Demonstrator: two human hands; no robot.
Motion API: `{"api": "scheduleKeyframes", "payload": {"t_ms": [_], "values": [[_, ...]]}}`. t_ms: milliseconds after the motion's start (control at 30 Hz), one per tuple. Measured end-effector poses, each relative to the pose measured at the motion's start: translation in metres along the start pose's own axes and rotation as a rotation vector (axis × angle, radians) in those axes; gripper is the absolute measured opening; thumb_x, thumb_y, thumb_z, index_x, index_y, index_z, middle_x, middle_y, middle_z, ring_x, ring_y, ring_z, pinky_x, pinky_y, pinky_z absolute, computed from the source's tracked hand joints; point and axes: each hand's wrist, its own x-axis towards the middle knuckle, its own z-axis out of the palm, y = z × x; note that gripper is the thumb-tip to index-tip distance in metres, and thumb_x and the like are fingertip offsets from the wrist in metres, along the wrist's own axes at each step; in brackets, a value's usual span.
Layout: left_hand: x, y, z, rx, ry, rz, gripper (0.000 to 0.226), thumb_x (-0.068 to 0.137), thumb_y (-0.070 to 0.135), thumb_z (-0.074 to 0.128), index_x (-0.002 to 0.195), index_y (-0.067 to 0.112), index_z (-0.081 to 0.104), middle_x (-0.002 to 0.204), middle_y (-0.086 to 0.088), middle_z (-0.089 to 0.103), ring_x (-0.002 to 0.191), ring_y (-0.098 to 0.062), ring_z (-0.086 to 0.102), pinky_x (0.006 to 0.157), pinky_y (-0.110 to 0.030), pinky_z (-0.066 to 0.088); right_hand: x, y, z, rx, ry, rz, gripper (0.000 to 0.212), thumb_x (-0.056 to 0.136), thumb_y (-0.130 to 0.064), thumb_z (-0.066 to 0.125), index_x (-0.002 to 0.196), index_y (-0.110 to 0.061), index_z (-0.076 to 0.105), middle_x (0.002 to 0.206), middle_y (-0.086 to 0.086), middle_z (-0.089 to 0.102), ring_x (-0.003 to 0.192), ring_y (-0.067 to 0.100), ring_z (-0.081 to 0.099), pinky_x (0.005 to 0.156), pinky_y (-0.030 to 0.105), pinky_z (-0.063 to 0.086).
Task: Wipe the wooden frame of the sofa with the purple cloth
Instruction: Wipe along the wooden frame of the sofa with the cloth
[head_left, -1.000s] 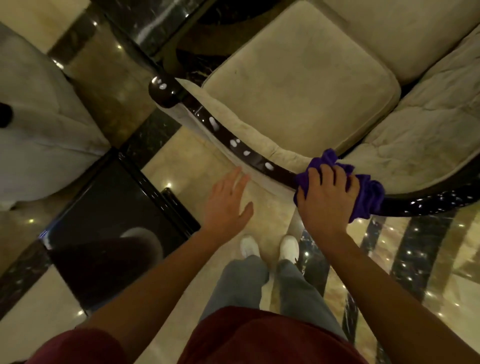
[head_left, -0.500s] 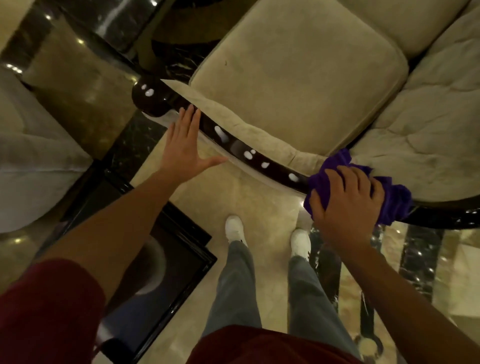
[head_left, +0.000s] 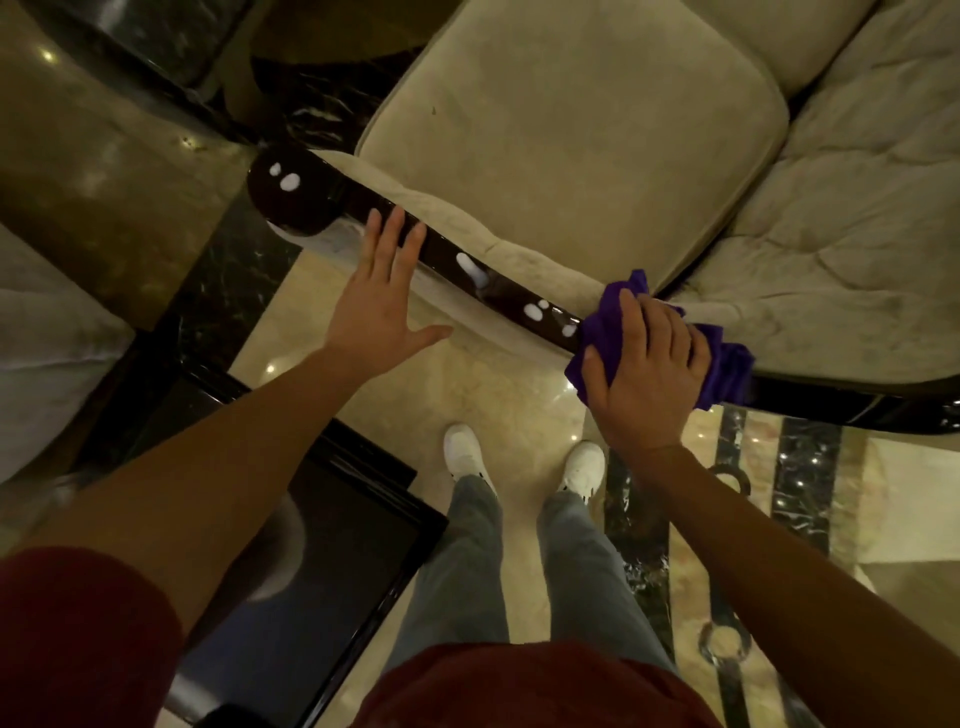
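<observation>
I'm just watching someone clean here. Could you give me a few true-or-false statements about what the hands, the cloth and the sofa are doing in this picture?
1. The right hand presses the purple cloth onto the dark wooden frame. True.
2. The left hand grips a second cloth. False: it is open and empty, fingers spread, with its fingertips over the frame.
3. The cloth sits at the rounded end knob of the frame. False: it is well along the frame from the knob, beyond the left hand.
4. The beige seat cushion lies behind the frame. True.
5. The person wears white shoes. True.
</observation>
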Motion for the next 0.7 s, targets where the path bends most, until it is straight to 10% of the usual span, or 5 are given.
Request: {"api": "scheduleKeyframes", "payload": {"t_ms": [267,700], "values": [[0.007,-0.021,-0.032,0.073,-0.104,0.046,0.096,0.091,0.054,0.068,0.166,0.028,0.014,0.175,-0.004,0.013,0.161,-0.031,0.012,0.127,-0.058,0.021,0.014,-0.039,0.021,0.066,-0.003,-0.03,0.062,0.101,-0.047,0.049,0.153,-0.014,0.043,0.155,0.016,0.05,0.141,0.04,0.044,0.117,0.057,0.031],[0.012,0.016,-0.061,0.203,-0.269,-0.079,0.094,0.093,0.049,0.07,0.166,0.022,0.018,0.175,-0.006,0.014,0.161,-0.033,0.013,0.129,-0.054,0.016,0.022,-0.055,0.016,0.176,-0.098,-0.123,0.063,0.101,-0.046,0.055,0.157,-0.021,0.038,0.158,0.016,0.048,0.141,0.04,0.046,0.113,0.061,0.037]]}}
